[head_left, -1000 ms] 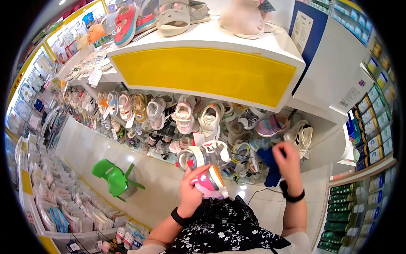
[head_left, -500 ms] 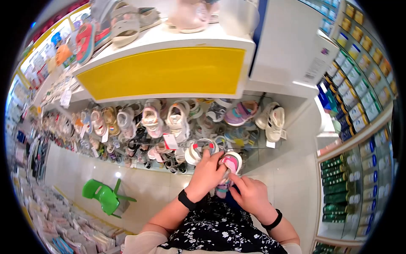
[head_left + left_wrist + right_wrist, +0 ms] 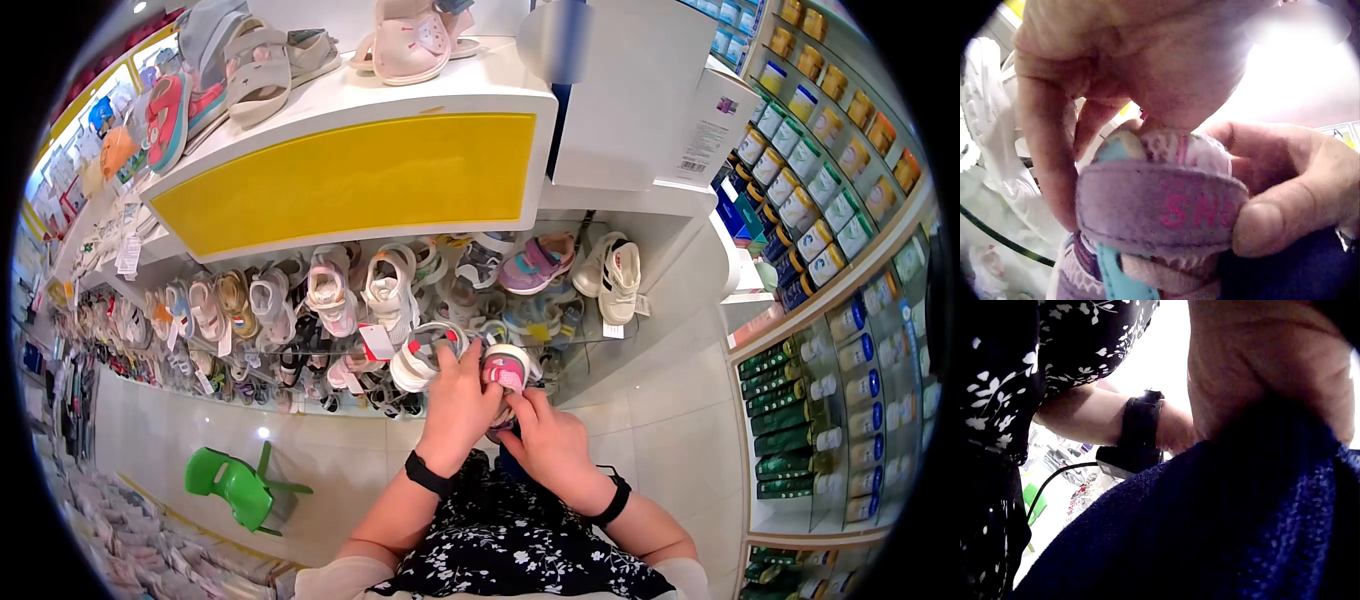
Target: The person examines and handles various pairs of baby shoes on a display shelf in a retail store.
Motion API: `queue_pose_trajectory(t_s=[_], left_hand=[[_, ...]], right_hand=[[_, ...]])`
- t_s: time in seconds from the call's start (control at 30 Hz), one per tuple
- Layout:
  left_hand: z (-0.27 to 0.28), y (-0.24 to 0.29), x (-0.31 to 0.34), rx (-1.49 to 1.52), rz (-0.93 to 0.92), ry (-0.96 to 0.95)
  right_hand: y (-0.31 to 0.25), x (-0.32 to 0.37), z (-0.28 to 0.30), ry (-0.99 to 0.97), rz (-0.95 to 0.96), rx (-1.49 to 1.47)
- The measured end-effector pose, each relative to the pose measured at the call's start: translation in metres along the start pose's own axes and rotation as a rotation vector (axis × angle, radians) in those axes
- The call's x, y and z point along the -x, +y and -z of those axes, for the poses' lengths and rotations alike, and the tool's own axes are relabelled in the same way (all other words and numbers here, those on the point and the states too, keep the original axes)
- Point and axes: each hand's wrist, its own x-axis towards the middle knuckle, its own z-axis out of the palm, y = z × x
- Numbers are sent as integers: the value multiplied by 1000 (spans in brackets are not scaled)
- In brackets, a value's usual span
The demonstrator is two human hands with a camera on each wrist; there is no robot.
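My left hand (image 3: 460, 405) grips a small pink-and-purple child's shoe (image 3: 506, 371), its light toe facing the shelf. In the left wrist view, a purple strap (image 3: 1141, 200) with pink letters crosses the shoe above a teal strip. My right hand (image 3: 555, 445) is at the shoe's near side, thumb (image 3: 1263, 226) pressing the strap's end. A navy cloth (image 3: 1141, 531) hangs from the right hand, mostly hidden below it in the head view. Left fingertips overlap a white shoe (image 3: 408, 368) with red patches at the shelf's front.
Glass shelves of children's shoes run under a white counter with a yellow panel (image 3: 350, 185). White sneakers (image 3: 618, 280) stand at the shelf's right end. A green chair (image 3: 232, 487) is on the floor at left. Shelves of tins (image 3: 798, 210) line the right side.
The right hand, holding the navy cloth out to the right, has come in to the shoe. The shoe has been turned so its toe points away. The head view has shifted right.
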Motion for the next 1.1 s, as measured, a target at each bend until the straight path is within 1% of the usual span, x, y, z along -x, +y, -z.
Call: queue_pose_trajectory(t_s=[0.1, 0.13, 0.23, 0.37, 0.47, 0.5, 0.53, 0.57, 0.63, 0.67, 0.77, 0.83, 0.87, 0.97, 1.0, 1.07, 1.1], left_hand=[[5, -8, 2, 72, 61, 15], [6, -7, 2, 88, 86, 17], [3, -13, 3, 69, 90, 81], [6, -9, -1, 45, 85, 93], [4, -9, -2, -18, 44, 112], [4, -8, -3, 19, 48, 103], [5, -6, -3, 54, 54, 91], [6, -5, -2, 88, 59, 77], [15, -1, -2, 114, 106, 41], [20, 0, -1, 120, 123, 34], [26, -11, 8, 142, 141, 31], [29, -15, 13, 167, 151, 28], [33, -9, 17, 186, 153, 26], [32, -17, 27, 214, 148, 2], [29, -20, 30, 235, 122, 52], [31, -23, 32, 235, 120, 53], [31, -24, 35, 234, 123, 53]], right_hand=[[7, -1, -11, 76, 58, 1], [6, -1, -11, 70, 62, 15], [3, -2, -7, 63, 56, 40], [2, -2, -18, 85, 22, -11], [13, -6, -26, 108, 34, -32], [18, -9, -28, 117, 45, -31], [24, -11, -29, 144, 55, -90], [29, -11, -27, 142, 10, -114], [42, -19, -15, 217, -23, -200], [50, -24, -6, 196, -77, -227], [82, -49, 15, 208, -60, -169], [99, -68, 16, 187, -103, -183], [105, -76, 15, 151, -166, -196], [119, -95, 12, 35, -320, -250], [124, -97, 6, 68, -289, -241], [133, -99, -5, 126, -228, -226], [135, -100, -6, 123, -232, -229]])
